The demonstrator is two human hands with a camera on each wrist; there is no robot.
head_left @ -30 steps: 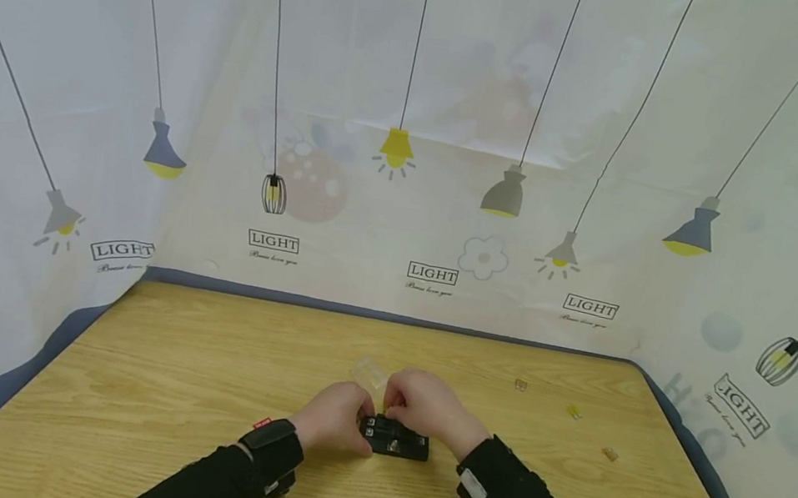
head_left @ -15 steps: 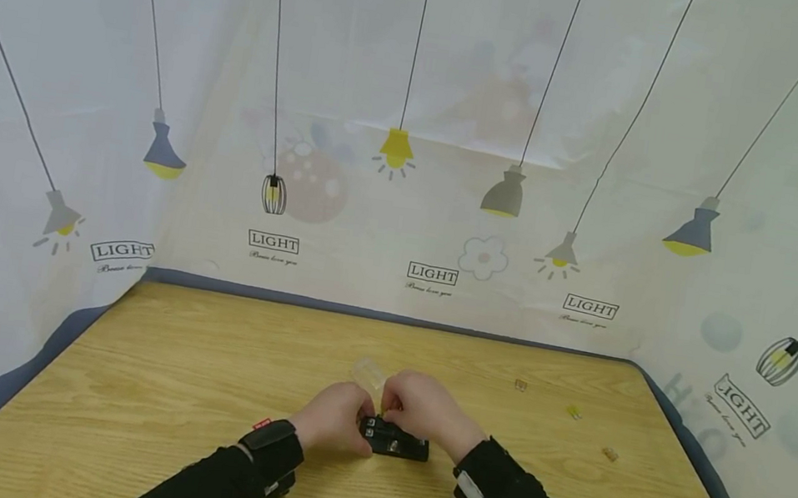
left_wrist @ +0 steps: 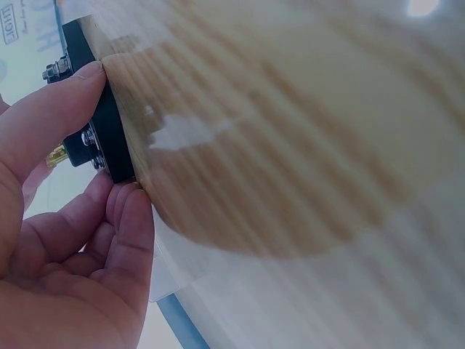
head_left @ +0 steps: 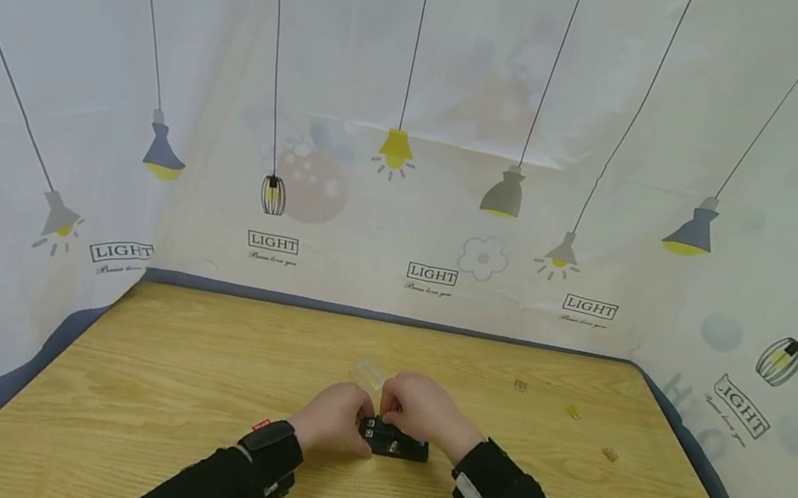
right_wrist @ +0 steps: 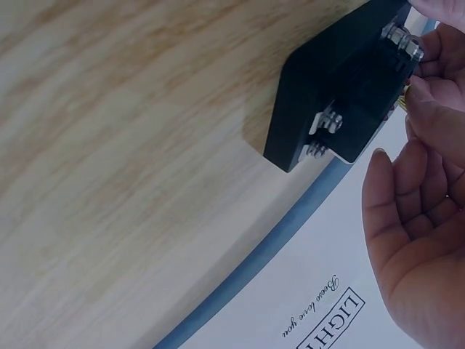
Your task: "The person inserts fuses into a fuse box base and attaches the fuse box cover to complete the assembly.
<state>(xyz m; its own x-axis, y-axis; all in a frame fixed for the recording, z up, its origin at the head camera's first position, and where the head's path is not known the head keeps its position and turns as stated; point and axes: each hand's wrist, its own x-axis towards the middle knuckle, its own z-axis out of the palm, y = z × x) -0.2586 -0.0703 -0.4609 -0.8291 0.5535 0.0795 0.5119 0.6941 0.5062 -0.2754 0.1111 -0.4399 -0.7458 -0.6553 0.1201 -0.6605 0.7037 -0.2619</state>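
Observation:
A black terminal block with metal screw terminals rests on the wooden table, in front of the person. The left hand holds its left end. In the left wrist view the thumb lies along one side of the block, and the curled fingers are at its end. With thumb and forefinger, the right hand pinches a small yellow piece at the top of the block. Most of that piece is hidden by the fingers. In the right wrist view, screws stand out along the block's edge.
A clear plastic cover lies just behind the hands. To the right are a small orange piece, a small yellow piece and a small amber piece. A printed curtain surrounds the table at the back and sides.
The right hand has shifted very slightly left, staying at the top of the block. The left hand and the block have kept their place.

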